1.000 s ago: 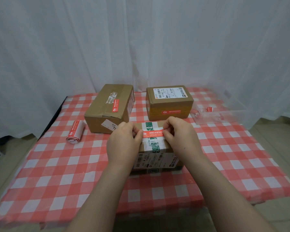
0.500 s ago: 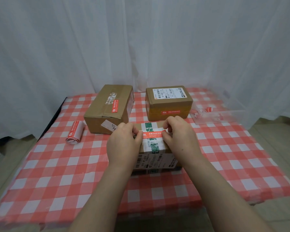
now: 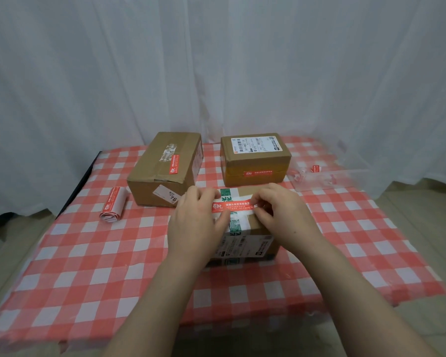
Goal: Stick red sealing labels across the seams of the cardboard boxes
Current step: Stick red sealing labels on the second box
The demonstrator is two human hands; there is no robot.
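Head view.

- Near box (image 3: 252, 235): cardboard, at the table's centre, bound with green-and-white tape (image 3: 236, 224); a printed shipping slip is on its near face.
- Label (image 3: 232, 205): red strip with white print, lying left to right across the top of the near box, over the tape. Whether it is pressed fully flat cannot be told.
- Left hand (image 3: 196, 220): fingers curled, pinching the label's left end at the box's left edge.
- Right hand (image 3: 281, 212): fingers curled, pinching the label's right end on the box top.
- Left box (image 3: 162, 171): far left, just beyond the left hand; second label (image 3: 174, 164) is stuck on its top.
- Right box (image 3: 255, 155): far right, upright; third label (image 3: 258, 173) is stuck across the seam on its near face.
- Roll (image 3: 112, 206): red-and-white label stock, left of the left box, apart from it.
- Tray (image 3: 345, 176): clear plastic, far right, holding red scraps.
- Cloth (image 3: 113, 253): red-and-white check, covering the table.
- Curtain (image 3: 216, 60): white, behind the table.
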